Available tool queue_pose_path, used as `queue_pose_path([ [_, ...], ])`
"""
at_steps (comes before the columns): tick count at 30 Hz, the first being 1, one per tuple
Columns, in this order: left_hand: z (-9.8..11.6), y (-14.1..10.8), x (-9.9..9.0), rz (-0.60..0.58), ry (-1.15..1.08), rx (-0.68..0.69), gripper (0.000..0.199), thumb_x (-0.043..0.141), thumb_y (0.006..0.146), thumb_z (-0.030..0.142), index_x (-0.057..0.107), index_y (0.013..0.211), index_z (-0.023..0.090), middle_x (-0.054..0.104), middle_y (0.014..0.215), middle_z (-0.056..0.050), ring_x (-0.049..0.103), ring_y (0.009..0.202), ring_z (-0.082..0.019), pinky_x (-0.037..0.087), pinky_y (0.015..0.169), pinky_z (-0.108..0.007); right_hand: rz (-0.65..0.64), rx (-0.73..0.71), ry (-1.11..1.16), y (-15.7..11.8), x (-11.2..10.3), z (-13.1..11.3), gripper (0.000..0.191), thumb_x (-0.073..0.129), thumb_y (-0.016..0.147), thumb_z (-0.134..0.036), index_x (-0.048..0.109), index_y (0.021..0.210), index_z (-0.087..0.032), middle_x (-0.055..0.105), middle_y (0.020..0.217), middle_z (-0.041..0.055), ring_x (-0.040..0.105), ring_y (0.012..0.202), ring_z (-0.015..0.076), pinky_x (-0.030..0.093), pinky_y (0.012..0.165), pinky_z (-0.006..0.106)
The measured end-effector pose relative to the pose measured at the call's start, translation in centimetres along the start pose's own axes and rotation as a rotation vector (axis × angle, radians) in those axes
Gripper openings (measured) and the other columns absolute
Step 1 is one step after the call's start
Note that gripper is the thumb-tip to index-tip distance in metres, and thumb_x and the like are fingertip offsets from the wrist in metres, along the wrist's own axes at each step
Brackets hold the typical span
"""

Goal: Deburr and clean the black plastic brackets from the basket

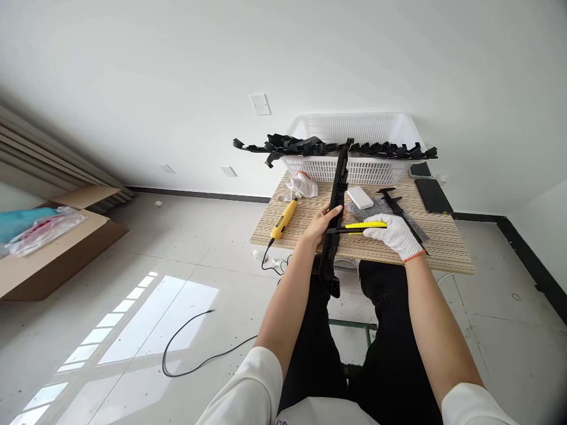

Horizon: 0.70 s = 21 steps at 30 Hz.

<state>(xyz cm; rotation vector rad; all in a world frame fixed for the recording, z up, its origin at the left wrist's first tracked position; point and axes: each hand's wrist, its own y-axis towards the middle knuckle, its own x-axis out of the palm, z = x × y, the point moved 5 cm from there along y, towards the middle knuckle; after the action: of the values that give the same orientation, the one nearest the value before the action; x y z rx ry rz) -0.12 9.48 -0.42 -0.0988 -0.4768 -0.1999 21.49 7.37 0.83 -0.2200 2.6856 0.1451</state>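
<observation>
My bare left hand (325, 223) is closed round the middle of a long black plastic strip (340, 177), which points away from me over the table's front edge. In a white glove with an orange cuff, my right hand (390, 232) grips a yellow and black utility knife (365, 226). The knife's dark front end lies across the strip, just below my left fingers. Beyond them, several similar black parts (305, 145) lie across the top of a white plastic basket (363, 168).
On the wooden table (443, 245) are a yellow corded tool (284, 219), a white glove (303, 186), a white box (360, 198), a grey cloth (380, 206), a black caliper (392, 202) and a black tablet (433, 195). An open cardboard box (66, 248) stands far left.
</observation>
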Motion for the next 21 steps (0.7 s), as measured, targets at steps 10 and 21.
queue_pose_path([
  [10,0.0,0.1,-0.7,0.017,-0.007,0.013,0.054,0.088,0.071,0.034,0.068,0.12,0.026,0.073,0.093,0.0,0.071,0.087,-0.015,0.053,0.071,-0.023,0.113,-0.033,-0.013,-0.7,0.1,-0.7,0.039,0.087,0.066,-0.044,0.079,0.097,-0.021,0.077,0.096,0.0053,0.071,0.089,0.0229,0.056,0.085,0.036],
  [21,1.1,-0.5,-0.3,0.007,-0.043,0.046,0.074,0.082,0.074,0.023,0.056,0.143,0.033,0.074,0.119,-0.001,0.068,0.112,-0.021,0.053,0.091,-0.028,0.113,-0.021,0.015,-0.8,0.3,-1.0,0.042,0.088,0.065,-0.044,0.079,0.099,-0.021,0.077,0.096,0.0054,0.071,0.089,0.023,0.056,0.087,0.036],
])
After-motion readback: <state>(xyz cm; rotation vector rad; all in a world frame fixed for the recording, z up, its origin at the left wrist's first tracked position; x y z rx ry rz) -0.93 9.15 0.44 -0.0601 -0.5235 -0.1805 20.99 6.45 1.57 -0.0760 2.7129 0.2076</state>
